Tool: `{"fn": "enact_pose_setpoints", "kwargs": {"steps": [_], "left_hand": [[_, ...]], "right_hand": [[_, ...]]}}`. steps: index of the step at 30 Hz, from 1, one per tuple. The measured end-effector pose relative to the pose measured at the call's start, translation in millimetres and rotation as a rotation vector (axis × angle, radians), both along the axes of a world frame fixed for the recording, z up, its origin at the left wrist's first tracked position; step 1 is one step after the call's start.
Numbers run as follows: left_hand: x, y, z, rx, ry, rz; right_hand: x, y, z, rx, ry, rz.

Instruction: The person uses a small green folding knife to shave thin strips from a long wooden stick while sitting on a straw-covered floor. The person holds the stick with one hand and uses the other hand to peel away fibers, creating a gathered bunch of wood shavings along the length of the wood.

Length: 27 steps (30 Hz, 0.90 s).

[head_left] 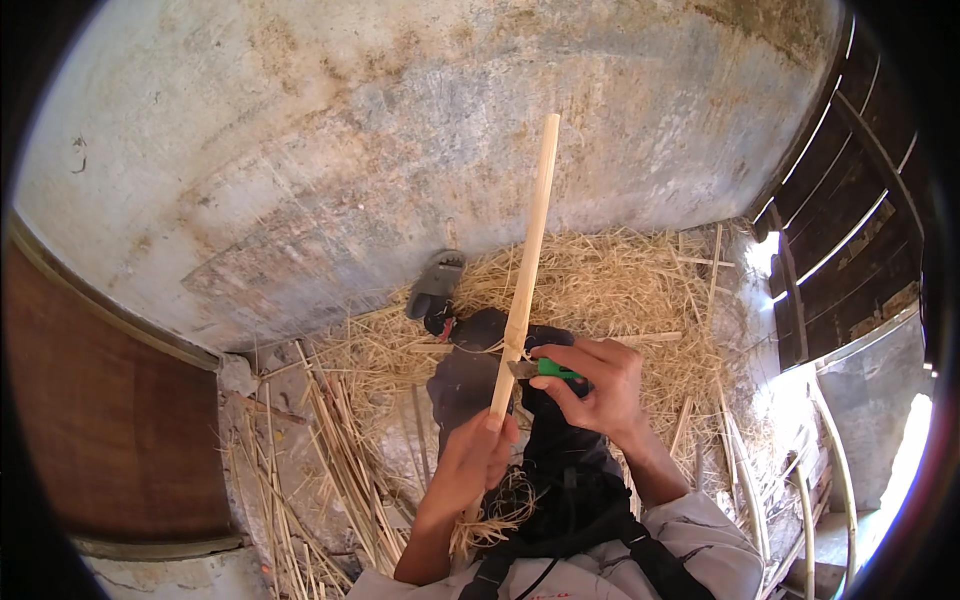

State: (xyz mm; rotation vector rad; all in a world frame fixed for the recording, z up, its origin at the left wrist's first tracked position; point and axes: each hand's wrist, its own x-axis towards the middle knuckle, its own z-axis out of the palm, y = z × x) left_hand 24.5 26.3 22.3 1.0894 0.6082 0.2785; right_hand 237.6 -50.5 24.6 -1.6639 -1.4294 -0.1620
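A long pale split-bamboo strip (533, 235) rises from my lap, leaning slightly to the right at its top. Near its lower end my left hand (470, 458) is wrapped around it. In my right hand (600, 385) is a green-handled knife (556, 370), gripped between thumb and fingers. Its short grey blade lies against the strip's right side, above my left hand. A thin curl of shaving stands by the blade. More fine shavings (510, 510) are heaped on my dark trousers beside my left wrist.
Straw-like shavings (610, 280) cover the floor ahead, up to a stained wall (420, 150). A grey sandal (436, 283) is on my foot. Long thin strips (345, 450) lie at left, near a brown wooden panel (110, 400). Several poles (835, 460) stand at right below dark slats (850, 200).
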Motion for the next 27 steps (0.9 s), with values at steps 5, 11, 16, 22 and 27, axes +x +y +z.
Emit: {"fn": "enact_pose_setpoints", "kwargs": {"steps": [5, 11, 16, 22, 27], "left_hand": [[-1, -1, 1, -0.054, 0.016, -0.006], [-3, -1, 1, -0.166, -0.015, -0.045], [-6, 3, -3, -0.229, -0.049, -0.072], [-8, 6, -4, -0.294, -0.080, -0.129], [-8, 9, -11, -0.404, -0.139, -0.192]], "right_hand": [[0, 1, -3, 0.010, -0.043, -0.041], [-2, 5, -6, 0.070, 0.001, -0.080], [-1, 5, -2, 0.050, -0.007, -0.054], [14, -1, -5, -0.011, 0.318, 0.176], [27, -3, -9, -0.157, 0.647, 0.397]]}}
